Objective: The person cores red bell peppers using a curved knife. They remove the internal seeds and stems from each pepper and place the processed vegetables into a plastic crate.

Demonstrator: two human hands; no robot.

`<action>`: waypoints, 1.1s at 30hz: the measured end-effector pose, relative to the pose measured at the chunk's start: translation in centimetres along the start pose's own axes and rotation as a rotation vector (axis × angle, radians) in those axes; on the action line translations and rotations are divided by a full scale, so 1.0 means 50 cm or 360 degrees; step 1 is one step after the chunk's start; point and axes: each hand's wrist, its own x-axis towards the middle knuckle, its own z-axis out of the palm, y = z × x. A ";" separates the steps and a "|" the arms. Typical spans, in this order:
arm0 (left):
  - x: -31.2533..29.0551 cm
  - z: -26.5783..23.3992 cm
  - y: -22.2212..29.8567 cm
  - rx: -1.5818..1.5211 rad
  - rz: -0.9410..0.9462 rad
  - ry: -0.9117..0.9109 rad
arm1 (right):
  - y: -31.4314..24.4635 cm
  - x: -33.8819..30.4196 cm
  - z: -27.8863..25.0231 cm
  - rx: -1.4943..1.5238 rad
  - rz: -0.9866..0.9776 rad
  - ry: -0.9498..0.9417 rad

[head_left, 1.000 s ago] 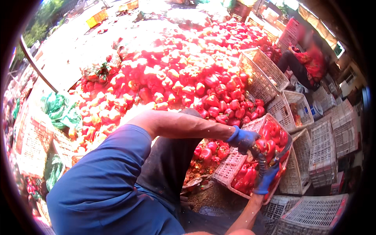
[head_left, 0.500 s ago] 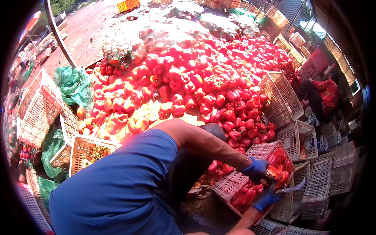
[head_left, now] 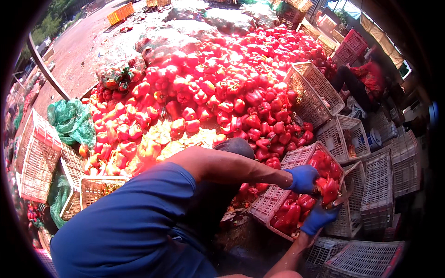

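My left hand (head_left: pixel 303 179), in a blue glove, is closed on a red bell pepper (head_left: pixel 328 190) above a pinkish plastic crate (head_left: pixel 266 207). Just below it, my gloved right hand (head_left: pixel 320 218) grips a knife (head_left: pixel 344 196); its handle is hidden in my fingers. The curved blade lies close against the pepper's lower right side; whether it cuts in cannot be made out. Red bell peppers (head_left: pixel 286 215), several of them looking opened or cut, lie in the crate beneath both hands.
A large heap of red bell peppers (head_left: pixel 252 123) spreads in front, with filled net sacks (head_left: pixel 171 41) behind. Crates stand around: a tilted one (head_left: pixel 320 88), stacked ones (head_left: pixel 376 185), and one at left (head_left: pixel 95 191). Green netting (head_left: pixel 69 121) lies left. Another person (head_left: pixel 366 81) sits at right.
The knife has swung from pointing out to the right to lying beside the pepper. Both hands have shifted slightly, the left one now wrapped over the pepper's top. The whole view has turned a little.
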 end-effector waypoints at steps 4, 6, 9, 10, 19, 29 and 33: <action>0.015 -0.027 -0.027 0.0289 0.0158 0.0164 | -0.039 0.023 -0.009 0.0151 0.0046 -0.0024; 0.024 -0.038 -0.017 0.0571 0.0375 0.0126 | -0.007 0.034 -0.035 0.0125 0.0148 -0.0035; 0.017 -0.012 -0.003 0.0644 0.0360 -0.0006 | 0.026 0.030 -0.062 0.0186 0.0214 -0.0129; 0.022 -0.028 -0.015 0.0732 0.0283 -0.0048 | 0.030 0.033 -0.058 0.0203 0.0231 -0.0173; 0.048 -0.170 -0.019 -0.1622 -0.0313 0.0378 | 0.137 0.098 -0.206 -0.0346 0.0535 0.0244; 0.001 -0.177 0.002 -0.0865 -0.0089 0.0142 | 0.319 -0.195 -0.094 -0.1485 0.1109 -0.0703; -0.034 -0.235 0.038 -0.0916 -0.0108 0.0319 | 0.345 -0.128 -0.095 -0.0913 0.1114 -0.1189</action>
